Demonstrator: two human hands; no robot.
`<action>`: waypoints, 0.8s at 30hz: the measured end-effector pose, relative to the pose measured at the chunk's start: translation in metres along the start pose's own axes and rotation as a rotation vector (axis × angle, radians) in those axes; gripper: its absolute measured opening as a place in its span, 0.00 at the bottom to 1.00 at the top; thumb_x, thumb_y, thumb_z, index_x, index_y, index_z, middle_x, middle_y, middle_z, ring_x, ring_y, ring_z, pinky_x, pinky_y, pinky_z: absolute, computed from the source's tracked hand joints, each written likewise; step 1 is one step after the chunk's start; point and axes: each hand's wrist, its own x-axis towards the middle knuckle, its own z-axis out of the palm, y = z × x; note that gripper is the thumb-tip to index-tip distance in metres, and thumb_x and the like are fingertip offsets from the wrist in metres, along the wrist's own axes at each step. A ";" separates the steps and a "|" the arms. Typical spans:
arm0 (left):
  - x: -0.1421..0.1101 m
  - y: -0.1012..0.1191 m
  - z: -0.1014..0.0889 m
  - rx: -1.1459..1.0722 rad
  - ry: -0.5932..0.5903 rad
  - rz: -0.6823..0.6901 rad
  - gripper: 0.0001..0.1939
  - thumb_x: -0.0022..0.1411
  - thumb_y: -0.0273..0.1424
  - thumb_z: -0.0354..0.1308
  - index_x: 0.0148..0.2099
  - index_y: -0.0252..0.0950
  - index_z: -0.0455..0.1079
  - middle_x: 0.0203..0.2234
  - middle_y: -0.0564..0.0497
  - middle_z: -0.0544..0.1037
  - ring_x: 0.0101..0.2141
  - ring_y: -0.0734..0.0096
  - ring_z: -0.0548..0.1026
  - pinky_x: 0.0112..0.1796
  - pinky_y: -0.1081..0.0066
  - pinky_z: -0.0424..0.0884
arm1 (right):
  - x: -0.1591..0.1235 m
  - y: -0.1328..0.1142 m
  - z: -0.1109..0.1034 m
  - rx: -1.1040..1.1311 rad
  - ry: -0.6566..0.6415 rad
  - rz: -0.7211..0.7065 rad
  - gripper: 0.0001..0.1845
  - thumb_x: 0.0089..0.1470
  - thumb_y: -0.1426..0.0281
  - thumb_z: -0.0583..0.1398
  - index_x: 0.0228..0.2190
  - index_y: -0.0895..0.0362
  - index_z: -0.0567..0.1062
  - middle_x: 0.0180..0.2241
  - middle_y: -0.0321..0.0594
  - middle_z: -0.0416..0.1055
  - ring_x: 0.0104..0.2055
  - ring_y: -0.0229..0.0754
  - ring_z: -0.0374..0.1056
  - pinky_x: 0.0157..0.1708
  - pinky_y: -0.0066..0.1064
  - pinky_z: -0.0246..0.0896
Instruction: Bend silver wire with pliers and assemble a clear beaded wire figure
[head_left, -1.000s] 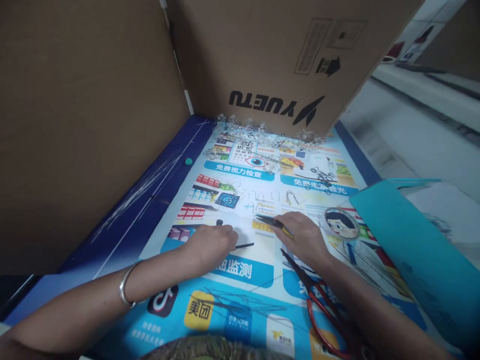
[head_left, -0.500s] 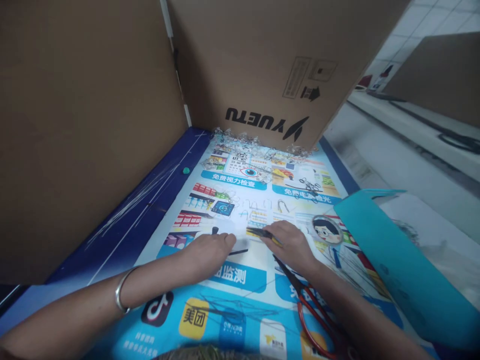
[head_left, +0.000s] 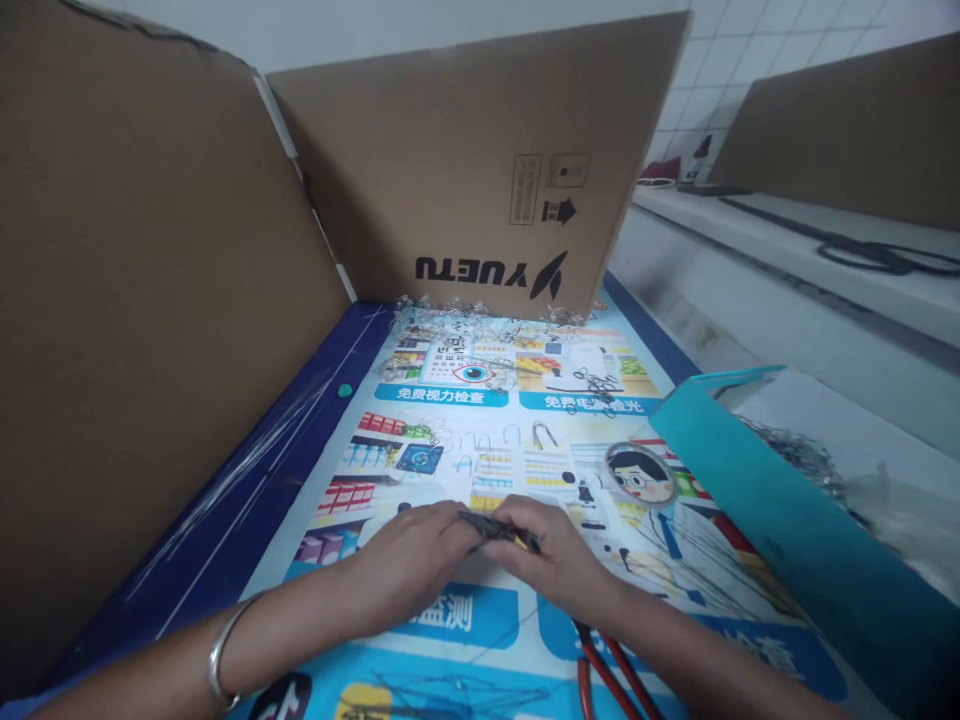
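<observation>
My right hand is wrapped round small pliers with dark jaws and a bit of yellow on the handle. The jaws point left and reach the fingertips of my left hand. Those fingers are pinched together, and whatever they grip is hidden. Just beyond both hands lie several bent wire hooks on the printed sheet. Red-handled scissors rest below my right forearm, partly covered by it. Long thin wires are strewn at the near edge.
A cardboard panel stands at the back and another on the left. Twisted wire pieces line the back panel's foot. On the right sits a teal box with a wire bundle inside. A green blob lies at left.
The pliers and my left fingertips, apart earlier, now meet. My view has tilted up, showing the back panel's top edge and less of the near sheet.
</observation>
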 end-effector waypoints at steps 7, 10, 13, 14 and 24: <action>0.012 -0.006 0.005 -0.296 0.246 -0.002 0.07 0.63 0.25 0.47 0.36 0.36 0.66 0.31 0.49 0.74 0.33 0.70 0.71 0.35 0.72 0.66 | 0.002 0.000 -0.003 0.024 0.033 0.122 0.08 0.48 0.68 0.58 0.21 0.57 0.66 0.20 0.30 0.60 0.24 0.33 0.57 0.24 0.24 0.50; 0.013 -0.004 0.006 -0.417 0.348 -0.079 0.05 0.61 0.27 0.51 0.33 0.36 0.67 0.27 0.51 0.74 0.30 0.72 0.71 0.32 0.74 0.65 | 0.003 -0.001 -0.002 0.026 0.013 0.149 0.10 0.47 0.69 0.58 0.18 0.57 0.64 0.19 0.29 0.56 0.23 0.32 0.53 0.22 0.23 0.47; 0.015 -0.002 0.007 -0.685 0.383 -0.292 0.04 0.55 0.29 0.58 0.29 0.35 0.68 0.23 0.52 0.73 0.26 0.73 0.70 0.29 0.74 0.65 | 0.002 -0.003 0.001 0.083 -0.023 0.215 0.09 0.47 0.69 0.57 0.19 0.57 0.64 0.19 0.29 0.55 0.23 0.32 0.52 0.22 0.23 0.47; 0.016 -0.001 0.008 -0.828 0.379 -0.345 0.05 0.53 0.30 0.59 0.28 0.34 0.68 0.22 0.53 0.73 0.25 0.73 0.69 0.29 0.74 0.65 | 0.001 -0.004 0.001 0.111 -0.031 0.245 0.09 0.47 0.68 0.57 0.19 0.57 0.64 0.19 0.29 0.55 0.23 0.33 0.53 0.22 0.23 0.47; 0.013 0.001 0.010 -1.309 0.316 -0.436 0.11 0.52 0.37 0.61 0.29 0.32 0.72 0.24 0.50 0.75 0.27 0.72 0.70 0.31 0.72 0.66 | -0.002 -0.013 0.010 0.364 -0.006 0.372 0.09 0.47 0.64 0.58 0.24 0.57 0.67 0.22 0.31 0.59 0.24 0.33 0.53 0.24 0.23 0.53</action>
